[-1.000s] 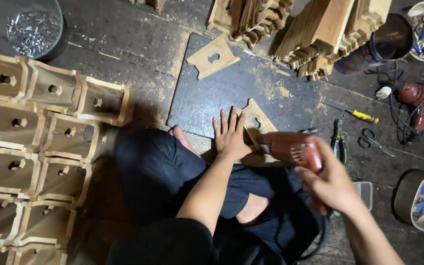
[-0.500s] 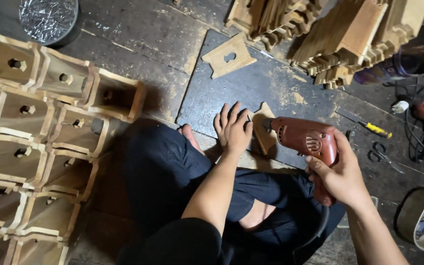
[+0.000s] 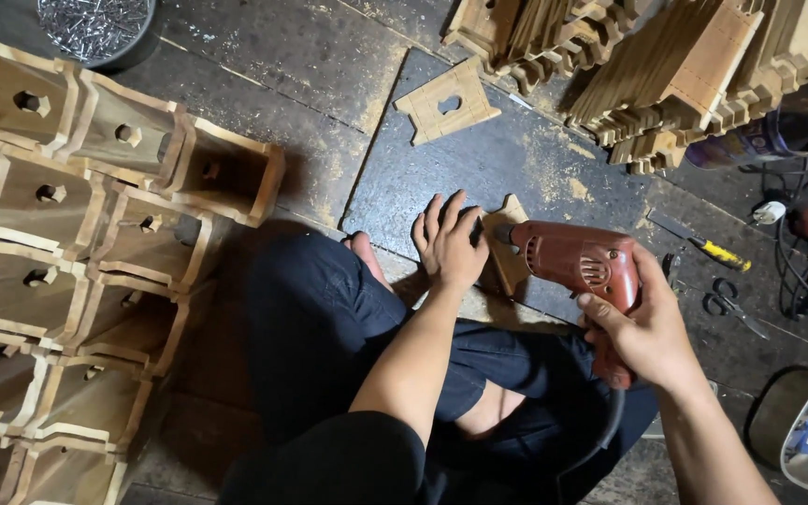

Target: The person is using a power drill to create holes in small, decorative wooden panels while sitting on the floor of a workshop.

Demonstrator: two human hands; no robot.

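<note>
Right hand grip: the right hand (image 3: 642, 332) is wrapped tight around the handle of the red electric drill (image 3: 577, 264), fingers curled over the grip and thumb along its side.
Drill axis: the long axis of the drill runs nearly level across the view, with the nose pointing left toward the wooden piece (image 3: 507, 245) and the rear housing toward the right hand.
Drill look: glossy dark red casing, vent slits on the side near the hand, a dark chuck at the nose, and a black cord leaving below the handle.
Drill place: over the near edge of the dark work board (image 3: 516, 159), nose at the wooden piece; whether the bit touches cannot be told.
Left hand grip: the left hand (image 3: 448, 245) lies flat with fingers spread, pressing down just left of the wooden piece and touching its edge.
Wooden piece: pale, flat, with a tapered top; it lies on the dark work board, partly hidden by the drill.
Second cut-out (image 3: 448, 101): a like panel with a hole, farther up the dark work board.
Left of the board: rows of open wooden boxes (image 3: 77, 215).
Right of the board: a yellow-handled screwdriver (image 3: 708, 245) and scissors (image 3: 733, 304).
</note>
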